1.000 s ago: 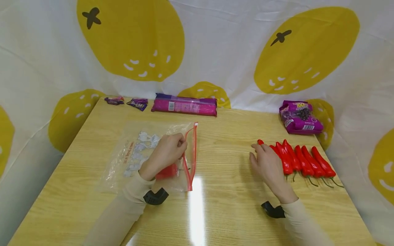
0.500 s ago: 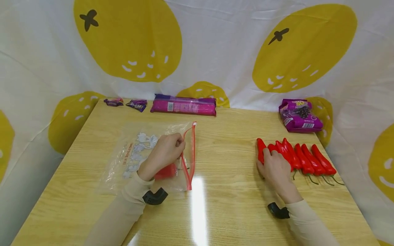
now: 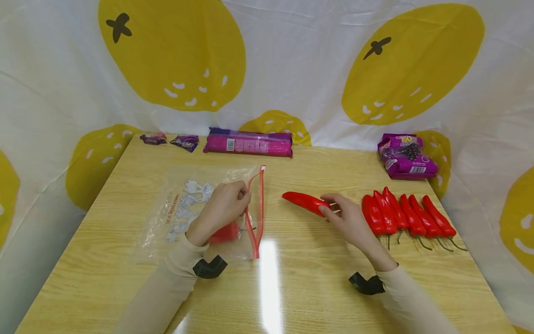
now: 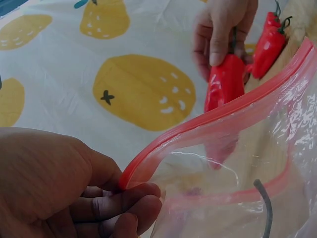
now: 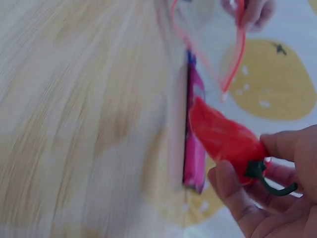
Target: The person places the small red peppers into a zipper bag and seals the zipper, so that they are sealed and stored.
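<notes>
My left hand (image 3: 223, 206) pinches the red-zipped edge of a clear zip bag (image 3: 160, 236) lying on the table, and its mouth gapes in the left wrist view. A red pepper (image 3: 225, 233) shows inside the bag, partly hidden by my hand; its dark stem (image 4: 265, 198) stands near the opening. In my right hand (image 3: 348, 220) is another red pepper (image 5: 223, 139), gripped near its green stem, with the tip pointing left towards the bag. Several more red peppers (image 3: 413, 218) lie in a row to the right of that hand.
A long pink-purple packet (image 3: 250, 142) lies along the table's back edge. Two small purple wrapped sweets (image 3: 185, 142) are at the back left. A purple bag with a grape picture (image 3: 406, 157) stands at the back right, before a patterned cloth (image 3: 292, 55).
My right hand has taken the leftmost pepper from the row and carried it left towards the bag, turning it sideways. My left hand has stayed at the bag's edge.
</notes>
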`<state>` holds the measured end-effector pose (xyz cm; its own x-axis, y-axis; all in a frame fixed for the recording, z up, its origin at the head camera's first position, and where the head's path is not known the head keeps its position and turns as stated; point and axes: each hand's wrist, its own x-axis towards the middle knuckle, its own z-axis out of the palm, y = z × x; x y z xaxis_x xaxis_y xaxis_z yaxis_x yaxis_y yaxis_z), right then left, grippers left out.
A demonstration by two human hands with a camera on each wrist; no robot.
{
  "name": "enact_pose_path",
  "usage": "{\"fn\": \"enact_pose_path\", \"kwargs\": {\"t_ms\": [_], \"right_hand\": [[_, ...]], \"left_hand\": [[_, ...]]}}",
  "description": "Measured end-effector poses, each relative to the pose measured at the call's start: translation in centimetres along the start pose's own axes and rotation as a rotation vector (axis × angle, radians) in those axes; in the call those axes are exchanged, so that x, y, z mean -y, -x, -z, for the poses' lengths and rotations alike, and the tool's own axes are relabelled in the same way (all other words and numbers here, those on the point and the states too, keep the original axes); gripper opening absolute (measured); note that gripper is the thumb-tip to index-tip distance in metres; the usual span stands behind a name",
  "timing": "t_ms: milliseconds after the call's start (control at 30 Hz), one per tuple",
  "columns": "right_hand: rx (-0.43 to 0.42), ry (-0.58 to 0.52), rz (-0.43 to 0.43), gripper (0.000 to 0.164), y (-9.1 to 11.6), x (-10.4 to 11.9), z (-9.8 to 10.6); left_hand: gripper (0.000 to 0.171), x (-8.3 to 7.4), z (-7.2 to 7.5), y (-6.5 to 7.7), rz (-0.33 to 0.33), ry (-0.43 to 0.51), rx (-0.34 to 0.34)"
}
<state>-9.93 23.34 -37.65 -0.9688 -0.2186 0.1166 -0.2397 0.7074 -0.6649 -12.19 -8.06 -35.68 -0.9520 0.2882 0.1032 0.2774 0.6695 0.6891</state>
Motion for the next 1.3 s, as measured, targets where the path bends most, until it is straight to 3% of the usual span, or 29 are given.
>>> {"fn": "enact_pose_path", "kwargs": {"t_ms": [133, 267, 533, 733, 1033, 1300], "right_hand": [[0.054, -0.182, 0.013, 0.034, -0.9, 2.5, -1.5], [0.094, -0.219, 0.067, 0.031, -1.7, 4.3, -3.2], [0.127, -0.201, 0.259, 0.027, -2.8, 5.7, -6.8], [0.158, -0.171, 0.291, 0.030, -3.3, 6.4, -9.4], [0.047, 0.142, 0.466, 0.021, -4.4, 8.1, -12.3], [0.124, 0.043, 0.386, 0.011, -5.2, 8.7, -14.0]], "left_hand": [[0.012, -0.1, 0.0, 0.0, 0.010, -0.001, 0.003], [0.010, -0.2, 0.0, 0.0, 0.028, -0.002, 0.008], [0.010, -0.5, 0.0, 0.0, 0.022, -0.027, 0.000], [0.010, -0.6, -0.1, 0.0, 0.022, -0.037, 0.012], [0.011, -0.7, -0.1, 0.2, 0.008, -0.043, -0.018], [0.011, -0.8, 0.0, 0.2, -0.003, -0.044, -0.045]]}}
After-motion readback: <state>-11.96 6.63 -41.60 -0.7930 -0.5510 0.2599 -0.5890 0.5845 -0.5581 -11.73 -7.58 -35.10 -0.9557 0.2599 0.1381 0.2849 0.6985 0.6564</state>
